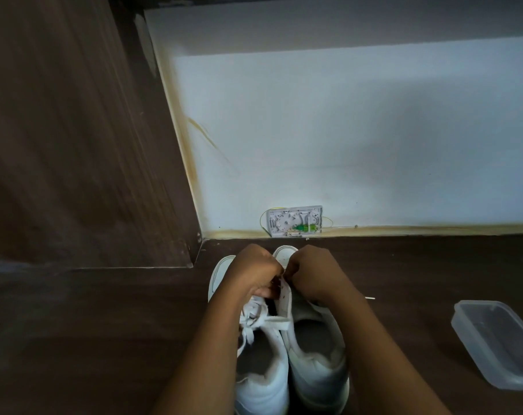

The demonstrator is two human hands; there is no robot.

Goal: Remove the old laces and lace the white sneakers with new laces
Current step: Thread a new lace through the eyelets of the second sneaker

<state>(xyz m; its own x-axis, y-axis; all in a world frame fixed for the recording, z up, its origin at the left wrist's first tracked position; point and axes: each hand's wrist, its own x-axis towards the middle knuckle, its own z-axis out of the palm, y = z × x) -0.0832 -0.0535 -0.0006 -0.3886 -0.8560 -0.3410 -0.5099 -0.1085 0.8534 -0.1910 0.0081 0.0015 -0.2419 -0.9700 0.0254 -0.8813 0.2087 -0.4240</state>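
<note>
Left hand (254,272): fingers curled tight, knuckles up, thumb tucked below; it grips the inner eyelet flap (285,298) of the right sneaker (320,381). Right hand (315,275): also curled, fingertips meeting the left hand's at the toe end of the same flap in a pinch. Whether a lace end sits between the fingertips cannot be told, as they are hidden. Both sneakers stand side by side, touching, on the dark wooden floor (104,339), heels toward the person, toes toward the white wall (344,145). Long axis of each shoe runs straight away from the person, so the eyelet rows run heelward from the hands. Left sneaker (260,381) carries white laces (255,317), loose and bunched just heelward of the left hand. No lace shows on the right sneaker. Judgement: work is at the toe-end eyelets of the right shoe. The next pull or threading likely travels along that axis toward the person, and both hands are equally near. Clear plastic container (499,342) lies well apart on the right side. Open wall box (294,221) sits beyond the toes.
</note>
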